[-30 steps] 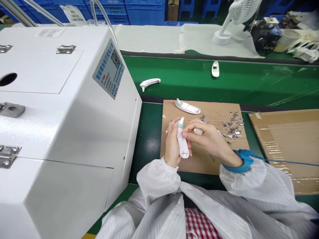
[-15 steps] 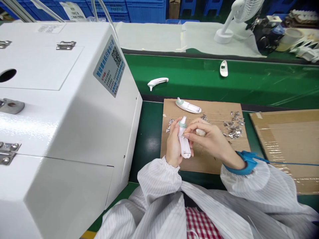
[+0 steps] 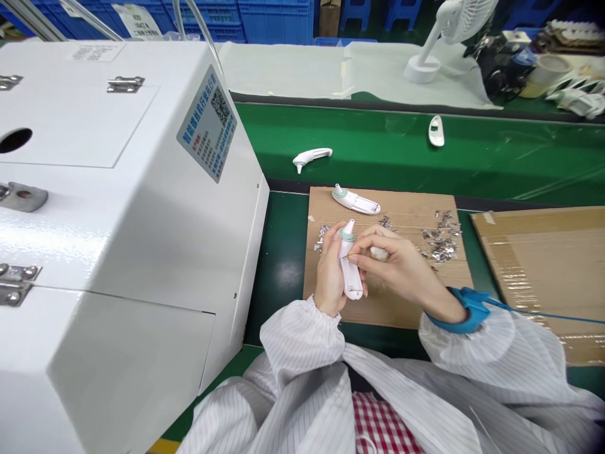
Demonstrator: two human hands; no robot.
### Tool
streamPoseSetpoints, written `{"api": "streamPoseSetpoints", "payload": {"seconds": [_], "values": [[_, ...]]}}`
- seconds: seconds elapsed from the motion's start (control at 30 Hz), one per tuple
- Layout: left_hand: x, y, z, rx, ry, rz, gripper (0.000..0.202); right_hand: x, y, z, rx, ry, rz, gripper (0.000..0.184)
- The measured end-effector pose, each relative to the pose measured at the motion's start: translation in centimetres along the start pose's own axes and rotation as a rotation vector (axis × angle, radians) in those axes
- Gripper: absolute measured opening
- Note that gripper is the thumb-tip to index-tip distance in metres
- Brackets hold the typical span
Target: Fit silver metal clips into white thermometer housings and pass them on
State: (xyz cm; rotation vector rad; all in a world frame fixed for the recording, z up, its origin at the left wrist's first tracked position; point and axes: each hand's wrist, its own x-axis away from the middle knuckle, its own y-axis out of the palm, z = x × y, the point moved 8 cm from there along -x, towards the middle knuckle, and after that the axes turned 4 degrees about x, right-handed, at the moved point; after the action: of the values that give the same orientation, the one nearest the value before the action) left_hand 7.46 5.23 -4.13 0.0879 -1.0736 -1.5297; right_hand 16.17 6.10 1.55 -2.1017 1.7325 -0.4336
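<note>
Left hand [image 3: 329, 276] is wrapped round the white housing [image 3: 351, 280] above the cardboard [image 3: 385, 309]; at its three o'clock side, a thin piece [image 3: 346, 256] is pinched by the right hand [image 3: 397, 261]. The housing is best kept still, the piece guided lightly.

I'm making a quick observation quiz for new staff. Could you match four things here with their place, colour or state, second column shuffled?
Things:
1. Left hand
2. Wrist strap
3. Fan
4. Metal pieces

Descriptions:
A. Scattered in clusters on the cardboard sheet
B. Gripping a white housing with a green collar
C. Standing on the pale sheet beyond the green strip
D. Blue, on the wrist of the right hand

Pairs: 1-B, 2-D, 3-C, 4-A
</note>
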Motion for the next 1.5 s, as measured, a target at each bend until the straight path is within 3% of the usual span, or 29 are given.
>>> {"api": "streamPoseSetpoints", "payload": {"seconds": [0.23, 0.4, 0.53, 0.6, 0.67, 0.73, 0.83, 0.93, 1.1, 1.23, 1.4, 1.5], "values": [[0.1, -0.2, -0.2, -0.062, 0.026, 0.004, 0.045, 0.0, -0.4, -1.4, 0.237, -0.093, -0.061, 0.011], [0.0, 0.1, -1.2, 0.006, -0.09, -0.039, 0.043, -0.2, 0.0, -1.0, 0.209, -0.076, -0.103, 0.011], [-0.3, -0.3, -1.6, 0.055, -0.096, -0.023, 0.04, 0.0, 0.0, -0.6, 0.381, -0.062, -0.046, 0.006], [-0.6, -0.6, -2.1, 0.085, -0.113, -0.012, 0.038, 0.1, -1.0, -1.0, 0.413, -0.015, -0.003, 0.018], [-0.8, -0.9, -2.9, 0.12, -0.156, -0.004, 0.035, 0.2, -3.3, -2.1, 0.264, 0.031, 0.13, 0.021], [-1.0, -1.3, -3.7, 0.129, -0.195, 0.021, 0.033, 0.6, -6.7, -4.1, -0.029, -0.013, 0.4, 0.012], [-1.3, -1.9, -4.6, 0.118, -0.221, 0.077, 0.026, 1.2, -9.4, -6.2, -0.403, -0.141, 0.706, 0.044], [-1.4, -2.1, -5.1, 0.132, -0.2, 0.11, 0.016, 0.6, -8.1, -6.1, -0.462, -0.158, 0.782, 0.051], [-1.4, -2.0, -5.3, 0.121, -0.172, 0.132, 0.017, -0.2, -4.8, -4.7, -0.247, -0.181, 0.768, 0.044], [-1.4, -1.9, -5.3, 0.096, -0.164, 0.164, 0.017, 0.0, -4.7, -3.8, -0.129, -0.08, 0.816, 0.048], [-1.3, -1.9, -5.5, 0.089, -0.153, 0.193, 0.018, 0.9, -4.7, -4.9, -0.244, -0.218, 0.887, 0.041], [-1.3, -2.0, -5.6, 0.095, -0.127, 0.229, 0.015, 1.5, -4.1, -5.0, -0.145, -0.154, 0.89, 0.041]]}}
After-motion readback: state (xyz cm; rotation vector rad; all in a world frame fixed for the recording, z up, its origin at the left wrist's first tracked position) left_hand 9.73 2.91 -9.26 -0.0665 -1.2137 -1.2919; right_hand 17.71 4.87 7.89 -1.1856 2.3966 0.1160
